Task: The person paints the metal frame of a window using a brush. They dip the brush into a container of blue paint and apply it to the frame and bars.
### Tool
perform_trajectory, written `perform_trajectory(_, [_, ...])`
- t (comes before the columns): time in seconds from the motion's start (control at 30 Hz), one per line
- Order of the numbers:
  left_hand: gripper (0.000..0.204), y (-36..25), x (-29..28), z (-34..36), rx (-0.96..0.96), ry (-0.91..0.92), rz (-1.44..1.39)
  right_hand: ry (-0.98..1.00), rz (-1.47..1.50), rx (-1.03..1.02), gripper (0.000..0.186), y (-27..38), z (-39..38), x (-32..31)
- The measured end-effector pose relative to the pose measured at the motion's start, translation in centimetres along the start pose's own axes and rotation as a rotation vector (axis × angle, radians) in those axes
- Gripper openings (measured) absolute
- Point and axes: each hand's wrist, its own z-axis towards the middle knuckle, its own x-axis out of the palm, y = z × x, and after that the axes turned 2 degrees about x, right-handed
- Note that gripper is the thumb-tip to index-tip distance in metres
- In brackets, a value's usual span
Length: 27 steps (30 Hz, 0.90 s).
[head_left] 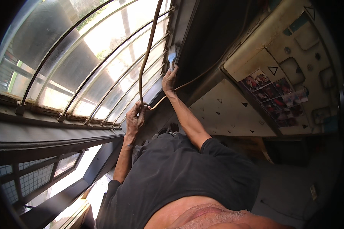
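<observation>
My left hand [135,119] is closed around a thin tan hose or cable [144,65], at the lower right end of the window. From my fingers one length of it rises past the panes. Another bends right, passes by my right wrist and runs on toward the dark wall. Farther up, my right hand [169,81] grips what looks like a flat paintbrush [172,57], pale and bluish, held against the grey window frame [179,26]. My fingers hide part of its handle, and its tip blurs into the bright edge.
A tall window [68,65] with dark metal bars fills the left. To the right stands a worn, cream-coloured panel [248,53] with recesses, triangle marks and a sheet of pictures [275,95]. A second gridded window [36,177] lies at lower left.
</observation>
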Motion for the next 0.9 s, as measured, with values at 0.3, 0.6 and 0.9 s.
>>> perform_trajectory(0.3, [0.012,-0.3,-0.1,0.2,-0.002,0.015,-0.008,-0.027,-0.097,-0.074,0.033,2.3,2.4,1.1])
perform_trajectory(0.6, [0.007,0.3,-0.4,0.3,-0.012,-0.032,-0.014,-0.045,0.017,-0.066,0.032,2.4,-0.1,0.2])
perform_trajectory(0.9, [0.011,0.0,0.1,0.4,-0.035,0.017,-0.075,0.103,-0.121,0.099,0.037,0.7,0.3,0.3])
